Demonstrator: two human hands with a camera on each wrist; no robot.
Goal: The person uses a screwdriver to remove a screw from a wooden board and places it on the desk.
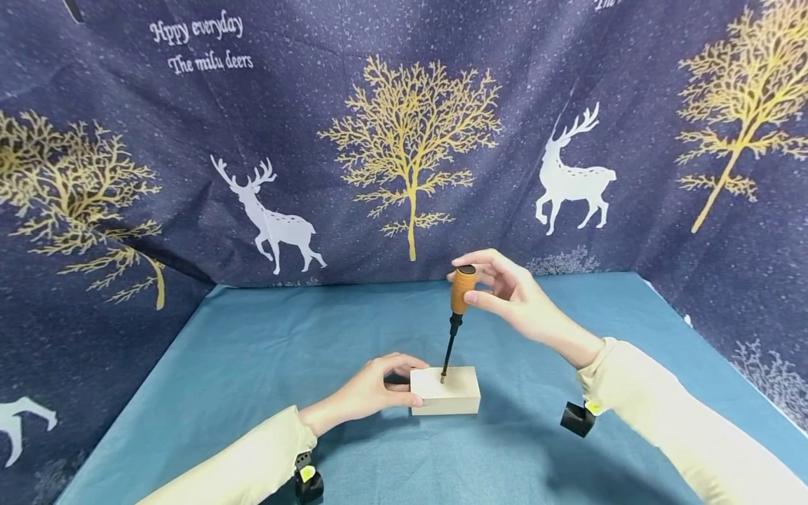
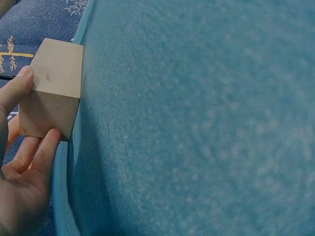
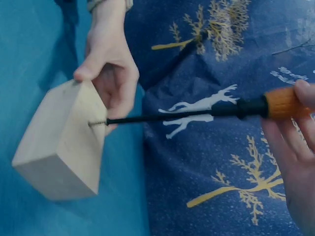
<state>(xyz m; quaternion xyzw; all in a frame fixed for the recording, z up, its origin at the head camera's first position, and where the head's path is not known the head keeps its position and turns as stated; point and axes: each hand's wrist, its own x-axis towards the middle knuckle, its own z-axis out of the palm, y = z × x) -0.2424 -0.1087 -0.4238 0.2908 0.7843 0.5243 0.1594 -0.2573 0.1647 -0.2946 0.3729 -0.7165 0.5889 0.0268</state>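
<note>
I saw bare pale wood on the block (image 1: pixel 449 403), matt, with smooth faces. The screw (image 3: pixel 98 123) looked like metal, threaded. The orange screwdriver handle (image 1: pixel 462 287) was ribbed; couldn't tell plastic from wood. The black shaft (image 3: pixel 170 117) looked smooth. The blue desk cloth (image 1: pixel 284 337) read matt, the backdrop (image 1: pixel 435 31) was creased printed fabric, the sleeves (image 1: pixel 672 414) matt cloth.

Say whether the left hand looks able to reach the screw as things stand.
Probably yes: the left hand grips the wooden block close to the protruding screw. It would likely have to loosen that grip, though, and the screwdriver stands against the screw's outer end.
</note>
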